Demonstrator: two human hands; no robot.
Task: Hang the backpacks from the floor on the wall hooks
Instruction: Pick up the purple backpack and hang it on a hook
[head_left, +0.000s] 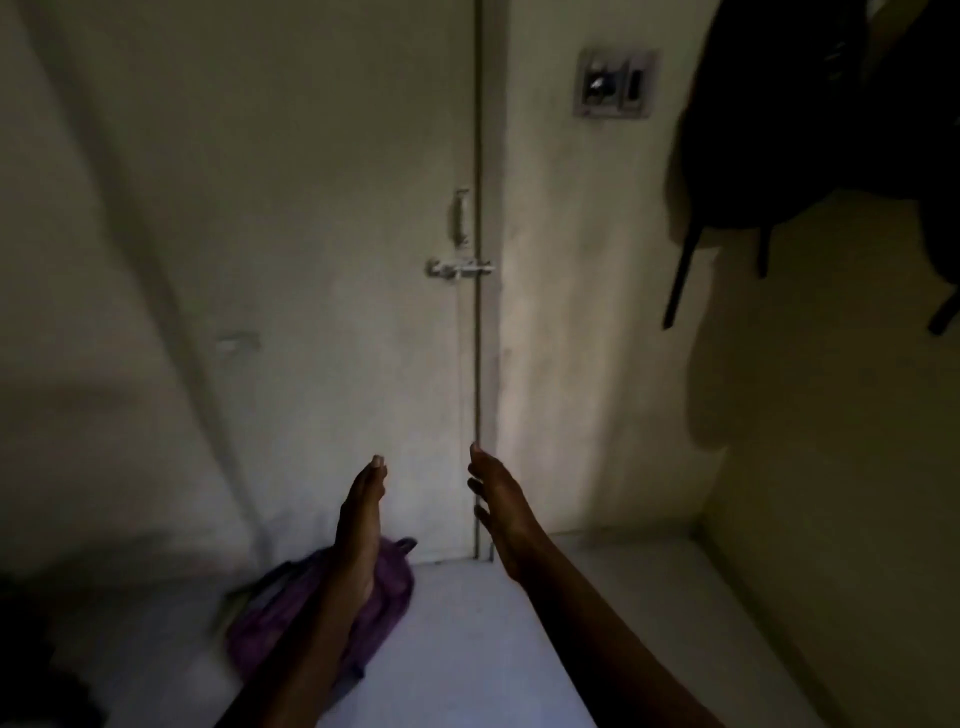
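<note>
hands reach out before us, left hand (361, 512) and right hand (498, 512) both spread and empty; purple backpack (384, 582) lies on floor (467, 649), dark backpack (769, 119) hangs on wall (597, 312).

No writing, label, brand, number or sign can be read anywhere in this dim, blurred view. The switch plate (615, 83) on the wall shows only a knob and a dark rocker, with no legible marking, and the purple backpack (384, 592) on the floor and the door (311, 208) carry no visible print.
</note>
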